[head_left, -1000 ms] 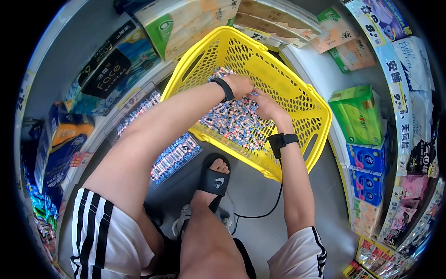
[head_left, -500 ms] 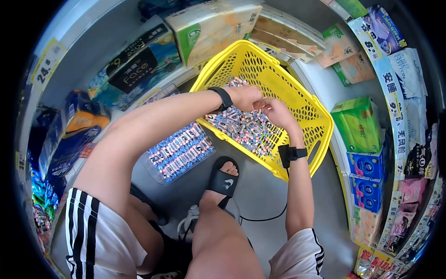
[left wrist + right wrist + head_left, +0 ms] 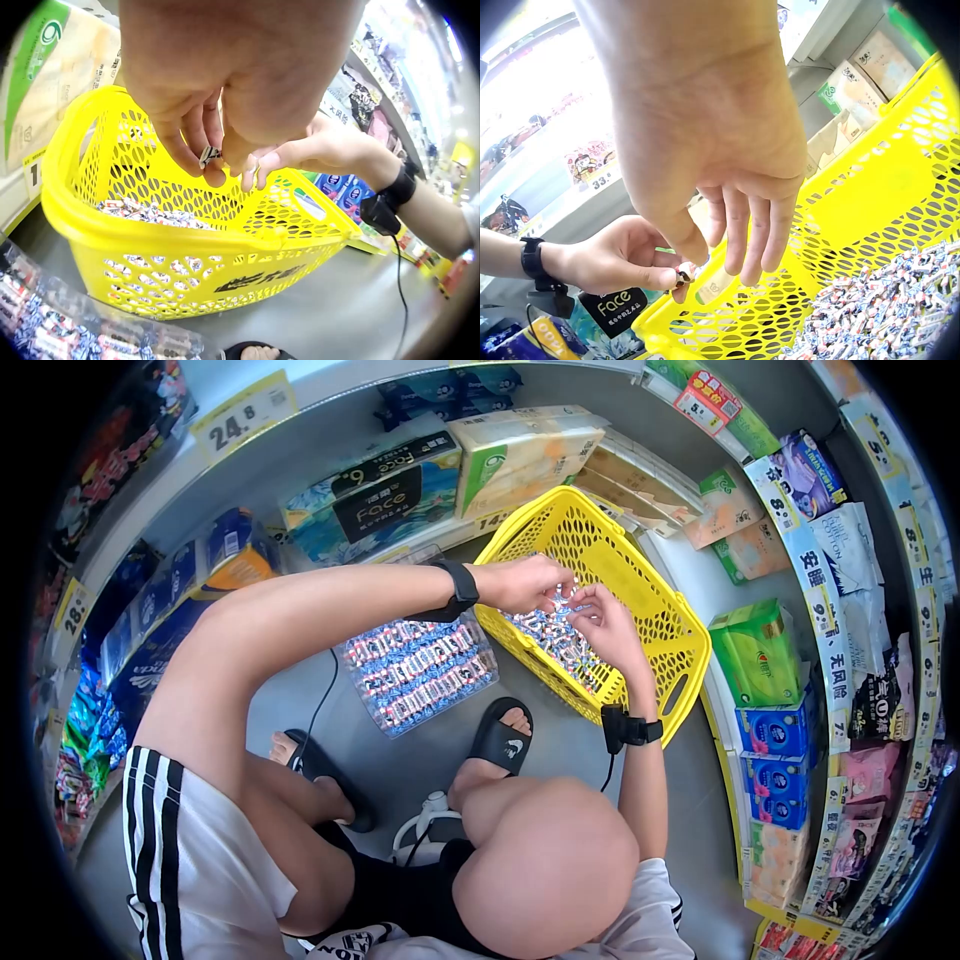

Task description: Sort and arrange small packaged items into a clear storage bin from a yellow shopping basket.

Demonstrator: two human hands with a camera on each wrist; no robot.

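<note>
Where stocked shelves (image 3: 665, 563) border the grey floor (image 3: 700, 800), we note a yellow basket (image 3: 187, 240) of loose wrapped sweets (image 3: 885, 300) beside a filled clear tub (image 3: 445, 702); above the basket, our left grip (image 3: 520, 582) pinches one sweet (image 3: 684, 274), right grip (image 3: 608, 628) loose, fingers extended.

Yellow basket (image 3: 195, 241), blue-white-pink wrapped sweets (image 3: 885, 300), black-striped white sleeve (image 3: 205, 845)

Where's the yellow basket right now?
In the head view, the yellow basket is right of centre, under the right hand, just right of the clear candy box.
</note>
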